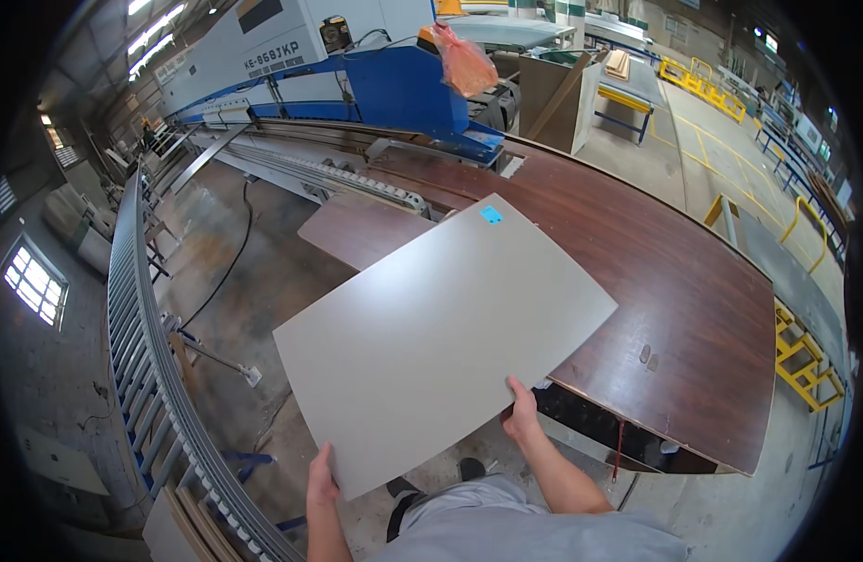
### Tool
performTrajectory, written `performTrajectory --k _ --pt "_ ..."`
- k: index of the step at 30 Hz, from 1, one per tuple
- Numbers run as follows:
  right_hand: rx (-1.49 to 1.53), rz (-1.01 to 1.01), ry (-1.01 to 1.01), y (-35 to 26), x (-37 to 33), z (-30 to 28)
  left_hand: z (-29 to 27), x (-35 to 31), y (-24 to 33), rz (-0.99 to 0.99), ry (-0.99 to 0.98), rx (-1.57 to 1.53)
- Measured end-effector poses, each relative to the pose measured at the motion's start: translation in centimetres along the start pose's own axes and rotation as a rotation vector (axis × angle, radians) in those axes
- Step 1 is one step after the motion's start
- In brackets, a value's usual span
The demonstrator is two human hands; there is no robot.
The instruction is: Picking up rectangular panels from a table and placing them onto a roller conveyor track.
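Nearest first: two bare hands under one pale grey panel (441,328), held in front of the person's body. Left hand (323,476) grips the short left edge close to the near corner, thumb up along the rim. Right hand (520,414) is closed on the near long edge, thumb showing at the rim, the other fingers mostly hidden underneath. Hands set apart like this, I judge, to steady a wide flat thing against tipping; fingers below probably carry the weight and leave the face uncovered. Blue sticker (491,215) sits by the far corner, well clear of both hands.

Panel's right side overlaps the brown wood-look bench (670,328) from where I stand; whether it touches the top, I cannot tell. That surface perhaps serves as a broad, smooth support.

Lower left, boards (183,526) stand on edge beside a roller conveyor (150,375), a placement that likely saves floor room. Beyond the bench, a long blue-and-white machine (385,94) runs away to the left. An orange plastic bag (463,64) hangs at its near end, presumably within easy reach.
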State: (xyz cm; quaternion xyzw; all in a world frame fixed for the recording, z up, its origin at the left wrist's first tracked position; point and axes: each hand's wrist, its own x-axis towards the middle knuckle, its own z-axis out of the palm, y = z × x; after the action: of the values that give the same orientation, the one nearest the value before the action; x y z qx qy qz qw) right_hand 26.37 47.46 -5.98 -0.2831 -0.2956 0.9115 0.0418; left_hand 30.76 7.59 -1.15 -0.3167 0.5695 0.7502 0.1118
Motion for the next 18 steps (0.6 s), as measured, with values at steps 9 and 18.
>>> performTrajectory --k 9,18 --pt "0.016 0.024 -0.065 1.5 -7.7 1.1 -2.8 6.1 8.3 0.025 0.077 0.032" --pt "-0.022 -0.19 -0.04 0.4 -8.9 2.0 -2.0 3.5 8.4 0.223 0.418 0.217"
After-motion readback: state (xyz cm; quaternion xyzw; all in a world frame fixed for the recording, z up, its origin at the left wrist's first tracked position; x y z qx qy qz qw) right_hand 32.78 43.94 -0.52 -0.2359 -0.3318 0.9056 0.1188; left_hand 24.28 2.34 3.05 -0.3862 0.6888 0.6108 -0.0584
